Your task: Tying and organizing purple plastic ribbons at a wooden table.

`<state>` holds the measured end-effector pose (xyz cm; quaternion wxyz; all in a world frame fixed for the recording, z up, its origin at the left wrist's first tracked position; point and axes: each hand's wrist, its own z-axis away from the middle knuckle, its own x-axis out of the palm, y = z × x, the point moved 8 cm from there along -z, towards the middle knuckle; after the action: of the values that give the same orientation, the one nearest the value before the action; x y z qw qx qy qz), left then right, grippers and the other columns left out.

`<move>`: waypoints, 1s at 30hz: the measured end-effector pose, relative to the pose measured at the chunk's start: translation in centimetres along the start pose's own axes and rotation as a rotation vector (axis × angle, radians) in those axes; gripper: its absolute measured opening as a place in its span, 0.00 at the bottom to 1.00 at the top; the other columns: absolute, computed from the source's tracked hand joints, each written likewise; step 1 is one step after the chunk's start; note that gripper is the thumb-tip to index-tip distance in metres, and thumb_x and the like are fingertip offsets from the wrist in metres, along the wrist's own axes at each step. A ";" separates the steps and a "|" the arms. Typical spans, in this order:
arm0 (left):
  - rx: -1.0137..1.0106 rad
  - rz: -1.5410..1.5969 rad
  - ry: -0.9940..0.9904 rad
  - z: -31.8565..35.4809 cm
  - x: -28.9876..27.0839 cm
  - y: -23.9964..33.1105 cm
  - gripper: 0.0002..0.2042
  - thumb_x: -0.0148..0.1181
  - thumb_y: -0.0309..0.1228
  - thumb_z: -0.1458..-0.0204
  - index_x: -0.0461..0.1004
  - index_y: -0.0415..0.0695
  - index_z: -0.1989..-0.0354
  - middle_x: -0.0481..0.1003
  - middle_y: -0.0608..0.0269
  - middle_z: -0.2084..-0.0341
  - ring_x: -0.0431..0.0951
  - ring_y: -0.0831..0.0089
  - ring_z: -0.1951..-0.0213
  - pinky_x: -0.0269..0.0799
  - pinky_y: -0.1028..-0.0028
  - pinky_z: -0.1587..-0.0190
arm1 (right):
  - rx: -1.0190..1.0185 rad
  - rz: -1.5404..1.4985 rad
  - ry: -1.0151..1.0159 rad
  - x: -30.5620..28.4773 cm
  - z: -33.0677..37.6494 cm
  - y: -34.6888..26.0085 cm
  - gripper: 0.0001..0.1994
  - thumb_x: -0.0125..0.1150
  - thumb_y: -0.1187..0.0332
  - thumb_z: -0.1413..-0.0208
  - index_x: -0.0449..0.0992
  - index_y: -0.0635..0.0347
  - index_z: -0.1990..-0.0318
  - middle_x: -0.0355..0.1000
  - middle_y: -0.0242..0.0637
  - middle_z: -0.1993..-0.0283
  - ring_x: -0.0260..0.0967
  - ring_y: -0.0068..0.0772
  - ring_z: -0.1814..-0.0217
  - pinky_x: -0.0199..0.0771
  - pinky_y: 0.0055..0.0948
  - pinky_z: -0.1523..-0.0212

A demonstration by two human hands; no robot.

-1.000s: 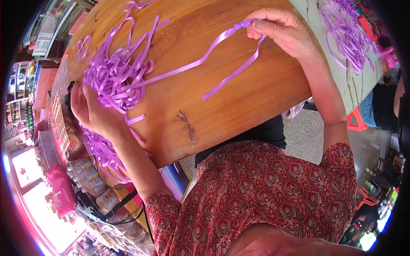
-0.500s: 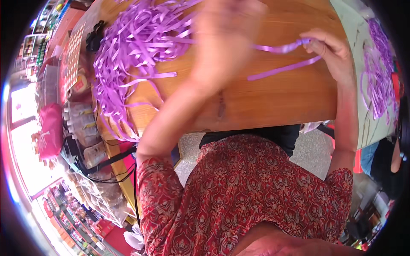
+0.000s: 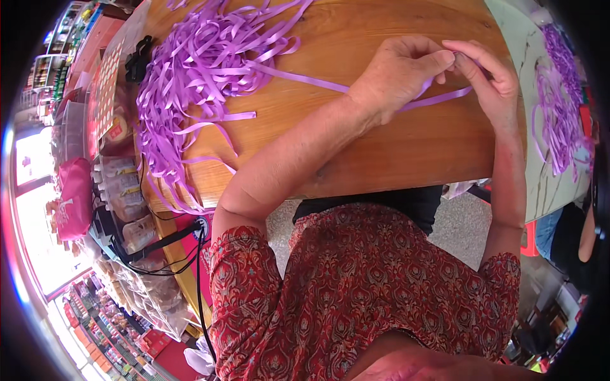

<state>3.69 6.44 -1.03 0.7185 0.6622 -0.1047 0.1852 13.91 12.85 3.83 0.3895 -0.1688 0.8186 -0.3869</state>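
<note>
Both hands meet over the wooden table, fingertips almost touching. My left hand (image 3: 400,73) is closed in a pinch, thumb against the fingers, on a purple ribbon (image 3: 311,80). That strand runs from the pile, passes under the left wrist, and shows again between the hands. Opposite it, my right hand (image 3: 492,82) pinches the same ribbon with thumb and forefinger. The exact spot they grip is mostly hidden by the fingers. A heap of loose purple ribbons (image 3: 197,70) lies at the far left of the tabletop.
The wooden table (image 3: 406,152) has its near edge before my body. To the right, a pale marbled table (image 3: 540,197) bears more purple ribbons (image 3: 559,127). Along the left stand plastic containers (image 3: 121,184), a pink bag (image 3: 74,200) and black cables (image 3: 159,244). Another person's arm (image 3: 588,235) shows at far right.
My left hand, blurred above the table's middle before, has moved right and down to meet my right hand at the ribbon. The right hand has stayed nearly in place.
</note>
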 end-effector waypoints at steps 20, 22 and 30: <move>0.443 -1.776 0.526 7.8 -12.1 10.1 0.08 0.61 0.27 0.56 0.75 0.39 0.67 0.74 0.58 0.70 0.75 0.62 0.68 0.69 0.69 0.66 | 0.322 -0.321 0.041 -1.4 -0.5 2.7 0.06 0.58 0.76 0.47 0.77 0.64 0.61 0.74 0.36 0.66 0.71 0.26 0.62 0.69 0.21 0.58; 0.526 -2.008 0.545 7.1 -10.5 9.8 0.10 0.61 0.27 0.56 0.75 0.40 0.64 0.74 0.58 0.65 0.75 0.60 0.64 0.69 0.67 0.63 | 0.189 -0.259 0.012 -0.9 -0.3 2.9 0.08 0.56 0.74 0.45 0.75 0.66 0.59 0.73 0.35 0.63 0.70 0.24 0.59 0.69 0.22 0.55; 0.787 -1.062 0.081 1.0 0.4 7.6 0.13 0.54 0.27 0.46 0.71 0.38 0.53 0.75 0.56 0.63 0.74 0.67 0.57 0.67 0.74 0.53 | -0.463 0.549 0.190 -0.8 0.5 -5.1 0.11 0.64 0.77 0.56 0.78 0.59 0.62 0.74 0.37 0.67 0.71 0.33 0.65 0.66 0.29 0.62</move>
<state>1.12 5.91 6.16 0.4198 0.8294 0.3388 -0.1451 14.67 9.84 7.93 0.3525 0.0102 0.9318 -0.0863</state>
